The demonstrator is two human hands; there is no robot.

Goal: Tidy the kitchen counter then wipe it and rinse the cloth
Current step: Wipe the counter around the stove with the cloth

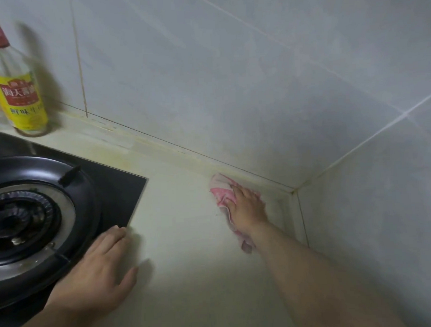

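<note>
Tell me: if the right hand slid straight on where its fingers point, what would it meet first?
Likely the low ledge below the wall, just past the cloth under the right hand.

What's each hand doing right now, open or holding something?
Left hand: open, resting flat at the edge of the stove.
Right hand: open, fingers flat, pressing the pink cloth onto the counter.

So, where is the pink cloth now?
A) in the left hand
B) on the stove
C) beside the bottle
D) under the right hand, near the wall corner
D: the right hand presses the cloth flat on the counter by the corner; the left hand lies bare at the stove.
</note>
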